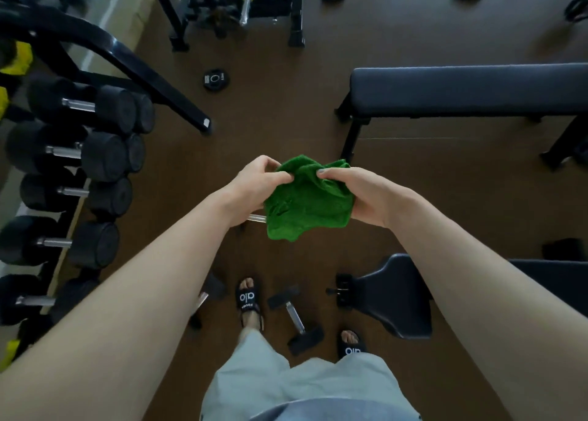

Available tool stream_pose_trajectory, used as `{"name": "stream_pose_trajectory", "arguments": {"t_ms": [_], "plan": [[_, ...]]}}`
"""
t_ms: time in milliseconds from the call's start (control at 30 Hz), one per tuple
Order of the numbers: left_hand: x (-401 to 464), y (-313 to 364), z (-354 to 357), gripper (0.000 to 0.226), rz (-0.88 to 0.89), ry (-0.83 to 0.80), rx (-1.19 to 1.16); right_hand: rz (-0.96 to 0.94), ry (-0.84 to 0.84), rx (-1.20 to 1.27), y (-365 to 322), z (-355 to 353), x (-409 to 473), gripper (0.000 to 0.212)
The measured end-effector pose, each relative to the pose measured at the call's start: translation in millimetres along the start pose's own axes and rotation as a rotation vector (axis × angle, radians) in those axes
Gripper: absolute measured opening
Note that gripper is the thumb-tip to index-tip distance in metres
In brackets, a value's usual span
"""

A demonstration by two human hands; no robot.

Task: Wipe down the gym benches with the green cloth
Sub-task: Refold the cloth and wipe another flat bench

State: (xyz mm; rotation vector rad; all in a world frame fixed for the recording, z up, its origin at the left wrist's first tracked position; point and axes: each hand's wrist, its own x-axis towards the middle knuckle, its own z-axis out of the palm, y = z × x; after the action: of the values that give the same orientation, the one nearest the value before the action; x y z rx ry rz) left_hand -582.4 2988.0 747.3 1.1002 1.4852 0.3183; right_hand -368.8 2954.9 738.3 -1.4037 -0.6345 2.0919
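One green cloth point(304, 197), two benches point(471, 91).

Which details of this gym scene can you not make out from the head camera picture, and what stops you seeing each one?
- Flat bench: its far end is cut off by the right edge.
- Green cloth: its folded underside is hidden by its own bunching and by the left hand and right hand.
- Weight plate: its markings are too small to read.
- Dumbbell rack: its left part is cut off and blurred.
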Motion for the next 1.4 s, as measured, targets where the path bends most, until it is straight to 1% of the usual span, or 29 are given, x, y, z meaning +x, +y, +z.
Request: {"name": "stream_pose_trajectory", "arguments": {"t_ms": [67,167,233,300,400,500,600,667,700,833,900,933,1033,1067,1100,1133,1200,1267,1333,1400], "plan": [[22,10,-24,0.035,-0.049,-0.119,-0.049,-0.003,0.033,0.041,-8,11,23,0.033],[57,20,-64,0.036,-0.085,-0.282,0.007,-0.010,0.072,0.100,-20,37,56,0.036],[78,24,-88,0.039,-0.099,-0.360,0.055,-0.016,0.117,0.127,-30,57,74,0.035],[97,27,-106,0.040,-0.106,-0.394,0.082,-0.021,0.151,0.130,-40,72,86,0.035],[119,37,-122,0.032,-0.104,-0.411,0.069,-0.012,0.116,0.150,-55,79,93,0.038],[140,57,-125,0.028,-0.075,-0.410,0.099,-0.031,0.073,0.088,-76,71,99,0.038],[164,83,-118,0.026,-0.027,-0.386,0.136,-0.070,0.139,0.072,-95,55,108,0.036],[180,101,-108,0.025,0.001,-0.383,0.148,-0.094,0.204,0.106,-106,38,115,0.039],[189,110,-102,0.025,0.015,-0.387,0.159,-0.103,0.205,0.129,-111,28,116,0.040],[233,147,-72,0.022,0.039,-0.411,0.237,-0.129,0.120,0.191,-132,-20,124,0.037],[262,168,-52,0.019,0.061,-0.402,0.319,-0.126,0.165,0.169,-144,-54,140,0.034],[279,179,-41,0.020,0.073,-0.392,0.365,-0.124,0.213,0.153,-150,-73,151,0.033],[331,214,2,0.046,0.060,-0.428,0.490,-0.119,0.338,0.125,-171,-138,189,0.029],[348,227,20,0.052,0.064,-0.448,0.559,-0.120,0.355,0.121,-179,-160,199,0.029],[363,239,37,0.052,0.083,-0.463,0.644,-0.117,0.370,0.115,-185,-180,208,0.030],[376,250,54,0.047,0.110,-0.473,0.729,-0.114,0.385,0.102,-191,-198,215,0.030],[401,270,83,0.029,0.154,-0.480,0.853,-0.115,0.429,0.069,-205,-233,225,0.030],[422,285,102,0.016,0.173,-0.456,0.892,-0.129,0.526,0.036,-218,-264,232,0.033],[441,300,114,0.013,0.174,-0.410,0.879,-0.138,0.629,-0.015,-231,-292,237,0.039],[463,317,123,0.014,0.172,-0.334,0.860,-0.134,0.700,-0.029,-242,-318,242,0.039]]}}
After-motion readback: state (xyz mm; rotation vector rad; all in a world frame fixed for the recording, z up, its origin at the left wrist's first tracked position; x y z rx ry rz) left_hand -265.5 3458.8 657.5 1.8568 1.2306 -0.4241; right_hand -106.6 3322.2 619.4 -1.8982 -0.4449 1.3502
